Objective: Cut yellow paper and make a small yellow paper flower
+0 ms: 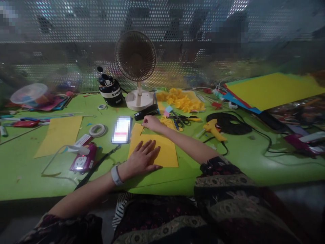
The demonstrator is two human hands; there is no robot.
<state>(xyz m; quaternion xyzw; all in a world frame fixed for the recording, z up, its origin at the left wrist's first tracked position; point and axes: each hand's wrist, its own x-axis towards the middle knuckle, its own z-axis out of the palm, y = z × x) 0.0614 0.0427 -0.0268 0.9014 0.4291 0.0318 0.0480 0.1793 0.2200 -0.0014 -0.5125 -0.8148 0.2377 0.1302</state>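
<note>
A yellow-orange sheet (167,150) lies on the green table in front of me, with a narrower strip-like part (135,133) reaching up from its left side. My left hand (143,156) rests flat across the sheet, fingers spread, pressing on it. At the top of the narrow part, my right hand (152,122) has its fingers pinched together on the sheet's edge. Just beyond the right hand are a black stapler-like object (146,112) and a small heap of yellow cut pieces (167,122). Left of the sheet lies a lit phone (122,130).
Scissors (181,119) and a yellow hot glue gun (213,129) lie to the right. A desk fan (139,100), a black bottle (111,92) and yellow paper petals (181,99) stand behind. On the left are a tape roll (97,129), a purple power strip (85,159) and another yellow sheet (61,135).
</note>
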